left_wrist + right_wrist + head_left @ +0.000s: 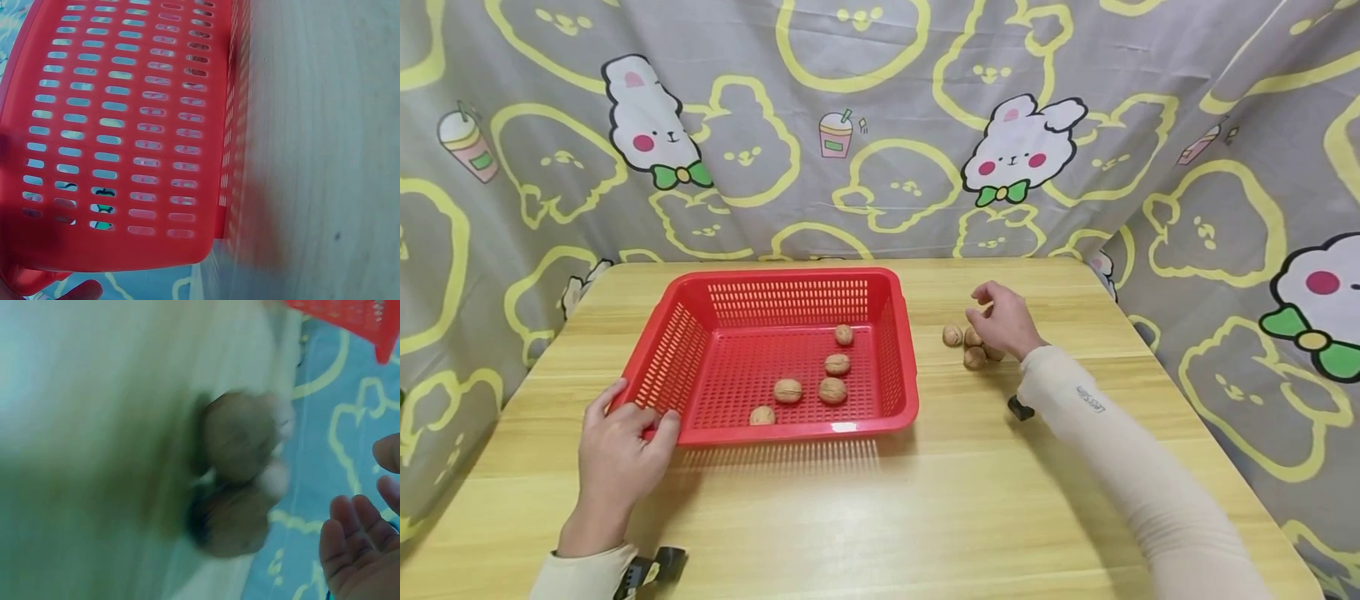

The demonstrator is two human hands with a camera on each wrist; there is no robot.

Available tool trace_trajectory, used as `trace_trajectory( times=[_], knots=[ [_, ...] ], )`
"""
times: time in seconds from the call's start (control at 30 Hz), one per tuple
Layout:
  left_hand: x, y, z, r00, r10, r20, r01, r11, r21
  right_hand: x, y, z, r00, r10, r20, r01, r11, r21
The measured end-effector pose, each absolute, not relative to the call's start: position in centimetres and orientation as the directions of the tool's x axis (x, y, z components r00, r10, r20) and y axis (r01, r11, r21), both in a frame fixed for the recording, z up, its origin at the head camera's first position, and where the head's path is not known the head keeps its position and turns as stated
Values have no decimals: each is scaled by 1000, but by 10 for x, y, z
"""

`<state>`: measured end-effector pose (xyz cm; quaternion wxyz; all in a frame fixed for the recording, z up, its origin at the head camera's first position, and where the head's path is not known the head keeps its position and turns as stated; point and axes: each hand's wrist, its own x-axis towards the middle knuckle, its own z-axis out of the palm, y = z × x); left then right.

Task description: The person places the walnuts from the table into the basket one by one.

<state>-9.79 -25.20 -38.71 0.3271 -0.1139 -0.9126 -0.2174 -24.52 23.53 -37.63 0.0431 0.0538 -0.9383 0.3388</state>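
Note:
A red plastic basket [805, 431] with slotted walls stands on the table, several walnuts [787, 391] lying loose on its floor. At its front left corner my left hand [621, 454] grips the rim, thumb on the near side. The left wrist view shows the basket's slotted wall [119, 134] up close. To the right of the basket, a small cluster of walnuts [974, 357] sits on the tabletop. Over this cluster is my right hand [1006, 321], fingers loosely bent and nothing between them. In the right wrist view the walnuts [237, 437] are blurred, apart from the fingers.
The wood-grain table [880, 517] carries the basket and the walnut cluster. A grey patterned curtain [895, 108] hangs behind the table and along both sides. Dark wrist-worn devices [670, 564] show at both sleeves.

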Motion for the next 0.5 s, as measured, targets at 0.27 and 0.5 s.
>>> trace_trajectory(
  times=[0.27, 0.5],
  knots=[
    [-100, -253, -389, -744, 79, 663, 370, 875, 312, -236, 260, -387, -988, -146, -40, -96, 808, -581],
    [-100, -254, -389, -759, 66, 648, 355, 876, 327, -227, 273, -397, -963, -225, -147, -111, 831, -545]
  ],
)
